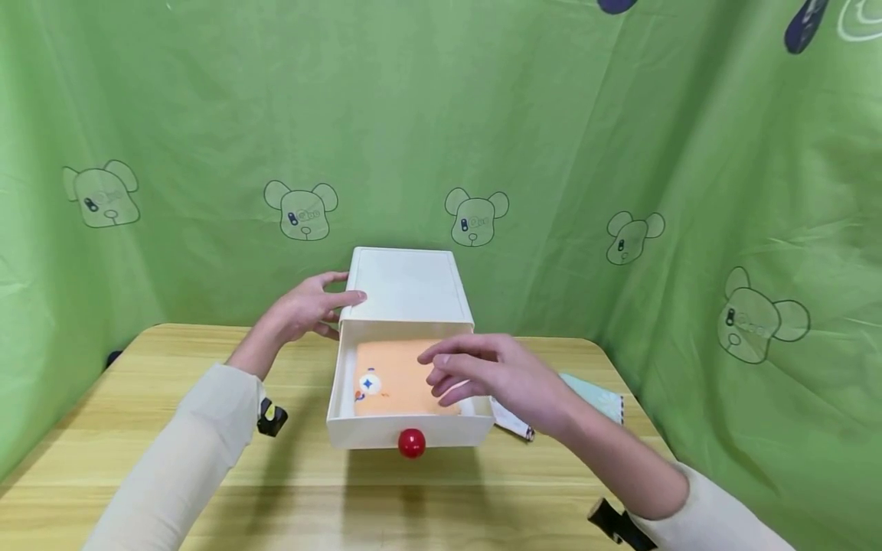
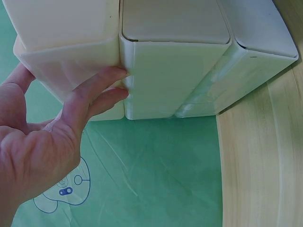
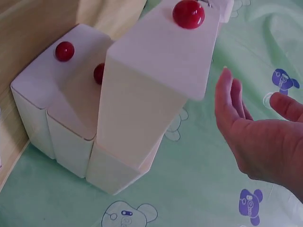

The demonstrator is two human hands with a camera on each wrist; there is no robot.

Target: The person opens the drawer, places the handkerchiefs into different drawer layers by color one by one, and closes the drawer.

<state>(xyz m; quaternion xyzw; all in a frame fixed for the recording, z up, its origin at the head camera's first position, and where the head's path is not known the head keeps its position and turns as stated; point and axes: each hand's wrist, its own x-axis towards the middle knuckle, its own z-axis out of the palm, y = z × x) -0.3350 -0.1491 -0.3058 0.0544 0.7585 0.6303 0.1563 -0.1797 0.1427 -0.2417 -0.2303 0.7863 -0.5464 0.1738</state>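
A white drawer unit (image 1: pixel 409 279) stands on the table, its top drawer (image 1: pixel 441 432) pulled out and showing a red knob (image 1: pixel 412 443). Inside the drawer lies a folded orange cloth (image 1: pixel 400 367) with a small printed figure. My left hand (image 1: pixel 310 306) holds the unit's upper left edge, thumb on the top and fingers along the side. Above the right part of the drawer is my right hand (image 1: pixel 513 383), empty, fingers loosely bent; it partly covers the orange cloth. In the right wrist view this hand (image 3: pixel 260 137) is beside the extended drawer (image 3: pixel 142 104), apart from it.
Below the top drawer are two closed drawers, with red knobs (image 3: pixel 65 51) in the right wrist view. Right of the unit lie a light green cloth (image 1: pixel 596 398) and a white cloth (image 1: pixel 508 419) with dark edging, partly hidden. A green curtain (image 1: pixel 386 115) hangs behind the wooden table (image 1: pixel 303 497).
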